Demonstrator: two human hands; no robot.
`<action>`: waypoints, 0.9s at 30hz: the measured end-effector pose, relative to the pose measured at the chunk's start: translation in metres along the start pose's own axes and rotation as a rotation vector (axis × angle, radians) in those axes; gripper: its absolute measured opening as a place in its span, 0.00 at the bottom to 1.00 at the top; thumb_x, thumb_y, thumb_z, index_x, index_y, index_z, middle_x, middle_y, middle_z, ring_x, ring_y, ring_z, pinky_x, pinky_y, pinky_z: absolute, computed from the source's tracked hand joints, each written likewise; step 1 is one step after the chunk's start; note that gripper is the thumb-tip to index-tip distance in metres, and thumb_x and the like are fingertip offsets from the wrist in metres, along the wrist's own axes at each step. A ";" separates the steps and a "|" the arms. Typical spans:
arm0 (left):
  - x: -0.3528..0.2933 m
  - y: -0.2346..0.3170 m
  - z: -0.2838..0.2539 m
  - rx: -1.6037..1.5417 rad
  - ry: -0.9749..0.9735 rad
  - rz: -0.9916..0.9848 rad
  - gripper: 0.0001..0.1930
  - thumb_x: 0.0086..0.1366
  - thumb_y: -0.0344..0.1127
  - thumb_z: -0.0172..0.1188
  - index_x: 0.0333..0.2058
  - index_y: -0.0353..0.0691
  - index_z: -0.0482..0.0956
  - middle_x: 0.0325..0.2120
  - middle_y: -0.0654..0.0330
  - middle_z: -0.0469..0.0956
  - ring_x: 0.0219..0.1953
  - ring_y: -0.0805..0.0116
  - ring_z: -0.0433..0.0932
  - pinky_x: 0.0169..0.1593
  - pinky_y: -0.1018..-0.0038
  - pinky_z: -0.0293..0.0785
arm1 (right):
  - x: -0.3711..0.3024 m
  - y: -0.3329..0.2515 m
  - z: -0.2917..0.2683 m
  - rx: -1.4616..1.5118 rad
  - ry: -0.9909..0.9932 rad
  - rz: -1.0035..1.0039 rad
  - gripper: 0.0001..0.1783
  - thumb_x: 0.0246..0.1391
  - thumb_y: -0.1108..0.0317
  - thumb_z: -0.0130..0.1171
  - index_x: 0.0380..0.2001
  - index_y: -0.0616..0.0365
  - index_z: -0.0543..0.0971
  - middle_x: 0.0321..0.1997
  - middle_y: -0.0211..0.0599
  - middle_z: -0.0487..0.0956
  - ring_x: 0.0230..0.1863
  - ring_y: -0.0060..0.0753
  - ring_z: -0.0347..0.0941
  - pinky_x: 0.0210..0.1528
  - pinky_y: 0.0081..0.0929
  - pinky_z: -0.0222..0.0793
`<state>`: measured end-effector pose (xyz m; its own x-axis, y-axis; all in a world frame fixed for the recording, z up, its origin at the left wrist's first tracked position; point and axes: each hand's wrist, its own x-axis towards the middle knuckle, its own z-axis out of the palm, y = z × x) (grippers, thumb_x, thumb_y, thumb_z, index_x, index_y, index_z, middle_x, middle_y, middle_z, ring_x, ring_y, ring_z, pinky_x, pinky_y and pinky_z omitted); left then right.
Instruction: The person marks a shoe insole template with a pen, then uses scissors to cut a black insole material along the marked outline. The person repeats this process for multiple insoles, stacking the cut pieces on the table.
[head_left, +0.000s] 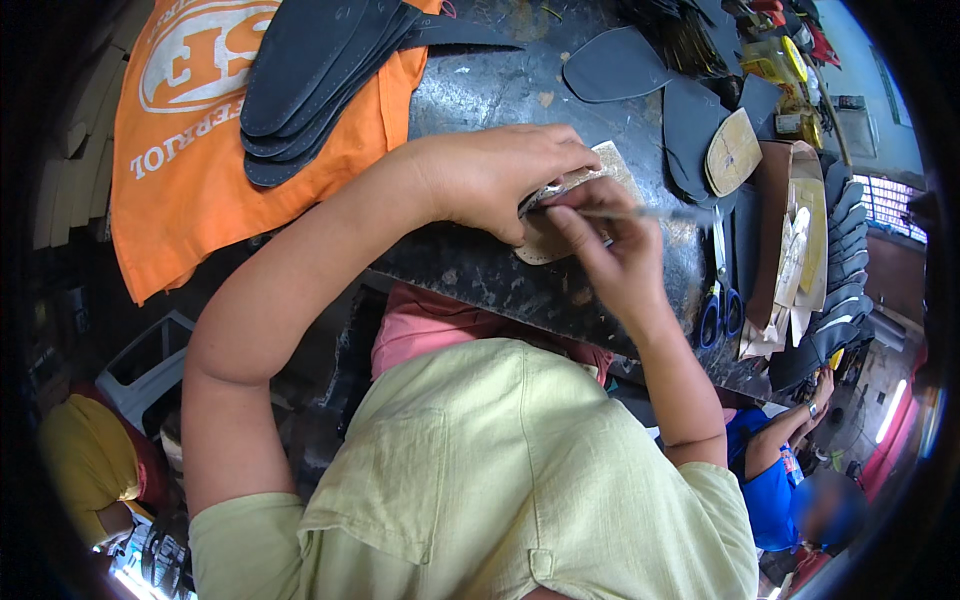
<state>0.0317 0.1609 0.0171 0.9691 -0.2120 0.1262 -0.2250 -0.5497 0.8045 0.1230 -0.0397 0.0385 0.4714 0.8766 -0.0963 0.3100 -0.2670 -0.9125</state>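
Head view: the left hand grips a tan sole-shaped piece near the front edge of the table, seemingly bracing it for the right hand, which pinches a thin, blurred stick between thumb and fingers. Scissors lie right of that hand, probably for easy reach. Farther left, dark soles overlap on orange cloth, perhaps to keep them together.

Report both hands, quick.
Left hand: closed, gripping the tan piece.
Right hand: closed, holding a slim tool, blurred in the picture.
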 end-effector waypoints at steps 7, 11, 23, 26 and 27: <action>-0.001 0.005 0.001 -0.010 0.024 -0.022 0.53 0.41 0.23 0.71 0.70 0.34 0.61 0.60 0.46 0.72 0.64 0.46 0.71 0.68 0.61 0.68 | 0.004 0.001 -0.002 -0.238 0.023 -0.226 0.07 0.61 0.77 0.66 0.41 0.68 0.80 0.37 0.34 0.83 0.40 0.26 0.83 0.42 0.25 0.79; -0.001 0.004 0.000 0.012 0.005 -0.023 0.54 0.41 0.24 0.71 0.71 0.34 0.60 0.58 0.46 0.72 0.63 0.46 0.72 0.67 0.61 0.68 | 0.005 0.004 -0.002 0.122 0.080 -0.088 0.08 0.61 0.78 0.66 0.42 0.66 0.80 0.38 0.36 0.84 0.41 0.25 0.83 0.44 0.26 0.79; 0.002 0.001 0.000 -0.046 -0.006 -0.053 0.54 0.46 0.23 0.72 0.73 0.39 0.57 0.56 0.49 0.73 0.60 0.47 0.73 0.66 0.60 0.70 | 0.011 0.007 -0.009 0.209 0.069 0.012 0.05 0.65 0.76 0.63 0.41 0.66 0.80 0.40 0.32 0.83 0.44 0.23 0.81 0.47 0.22 0.77; 0.001 0.000 0.001 0.010 0.032 -0.011 0.54 0.46 0.22 0.72 0.74 0.40 0.57 0.56 0.49 0.73 0.61 0.48 0.72 0.67 0.60 0.68 | 0.009 0.005 -0.011 0.142 0.069 -0.086 0.05 0.64 0.76 0.64 0.40 0.66 0.80 0.41 0.32 0.83 0.44 0.23 0.81 0.46 0.23 0.78; 0.002 -0.001 0.001 0.023 0.038 0.000 0.54 0.46 0.22 0.72 0.74 0.40 0.57 0.56 0.49 0.73 0.61 0.48 0.72 0.67 0.60 0.68 | 0.009 0.006 -0.011 -0.031 0.046 -0.155 0.05 0.64 0.76 0.64 0.39 0.67 0.80 0.42 0.32 0.83 0.44 0.23 0.81 0.46 0.23 0.78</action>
<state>0.0332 0.1598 0.0159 0.9723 -0.1809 0.1484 -0.2264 -0.5683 0.7911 0.1378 -0.0375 0.0367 0.4534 0.8890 0.0640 0.4070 -0.1427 -0.9022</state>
